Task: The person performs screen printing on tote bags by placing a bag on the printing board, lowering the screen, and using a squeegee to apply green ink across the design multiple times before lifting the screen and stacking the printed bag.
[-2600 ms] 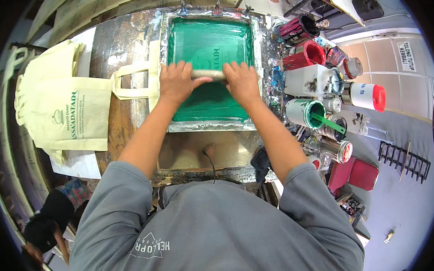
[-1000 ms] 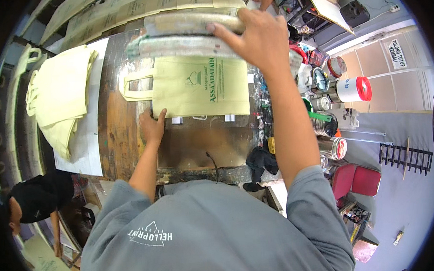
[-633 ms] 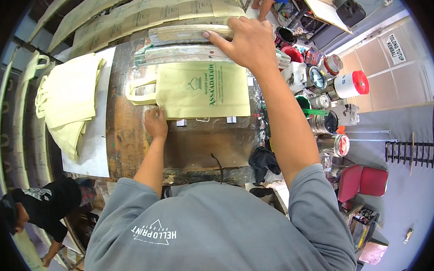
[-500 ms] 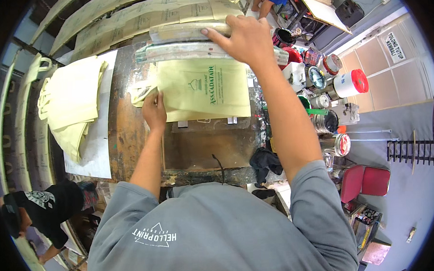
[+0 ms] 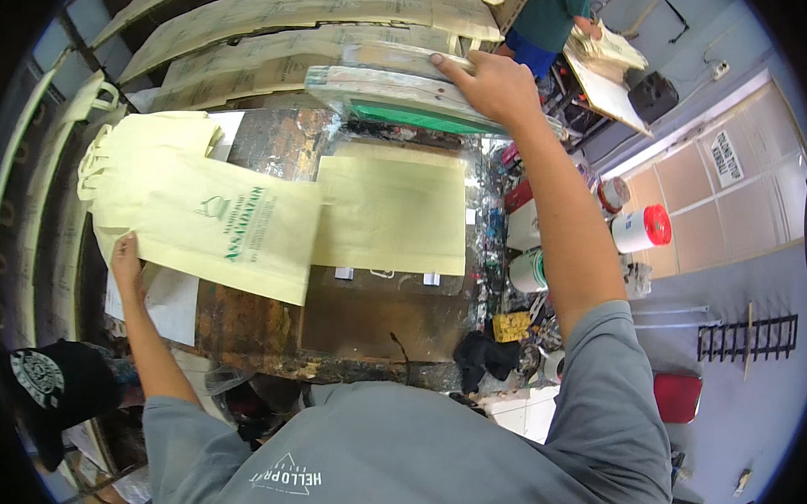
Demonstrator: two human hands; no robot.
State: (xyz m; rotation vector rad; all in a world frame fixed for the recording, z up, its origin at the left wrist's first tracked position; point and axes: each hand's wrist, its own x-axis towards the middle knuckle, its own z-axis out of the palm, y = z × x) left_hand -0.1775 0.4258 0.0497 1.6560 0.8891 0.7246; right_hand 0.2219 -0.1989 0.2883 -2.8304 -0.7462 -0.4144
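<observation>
My left hand [image 5: 126, 257] pinches the edge of a pale yellow cloth tote bag [image 5: 264, 245] with a green print. The bag stretches over the left side of the table, and its right end overlaps a plain yellow tote bag [image 5: 393, 212] lying flat on the board. At the far side, my right hand [image 5: 497, 87] grips the top of a screen printing frame [image 5: 387, 83]. The frame is tilted up, and a green strip shows along its underside. A pile of yellow tote bags [image 5: 160, 132] sits at the far left, partly hidden under the printed one.
Racks of printed bags [image 5: 294, 13] fill the back and left. Paint jars and a white tub with a red lid [image 5: 642, 230] stand to the right. A black cloth [image 5: 485, 356] lies at the table's near right corner. One person [image 5: 546, 20] stands at the far right, another [image 5: 63, 393] at the left.
My left hand has carried the printed bag from the board toward the left pile, exposing the plain bag. The frame, held by my right hand, now tilts higher and shows its green underside.
</observation>
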